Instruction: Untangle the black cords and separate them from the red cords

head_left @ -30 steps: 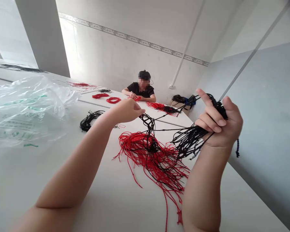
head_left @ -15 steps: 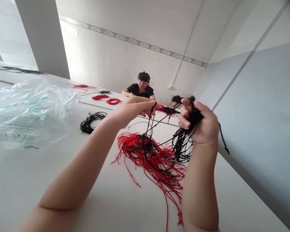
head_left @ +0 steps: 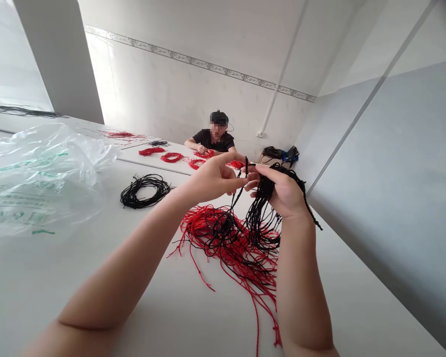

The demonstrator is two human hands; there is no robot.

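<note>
My right hand (head_left: 284, 191) is closed on a thick bundle of black cords (head_left: 259, 213), whose loops hang below the palm. One cord end dangles past the wrist on the right. Close beside it, my left hand (head_left: 223, 173) pinches a black cord (head_left: 239, 194) that runs down to the heap. The fingertips of both hands nearly meet, and whether they touch I cannot tell. Beneath them a tangled heap of red cords (head_left: 208, 230) lies on the white table, with black cords (head_left: 225, 225) mixed over its top.
A coil of black cord (head_left: 128, 198) lies left of my forearm. A crumpled clear plastic bag (head_left: 52, 183) covers the table's left side. Across the table a person in black (head_left: 223, 141) handles red cord near several red bundles (head_left: 171, 157). Dark items (head_left: 282, 154) sit behind, by the wall.
My right hand has come left and turned, bringing the black bundle close to my left hand. The cords stretched between the hands have drawn in. The view has shifted slightly.
</note>
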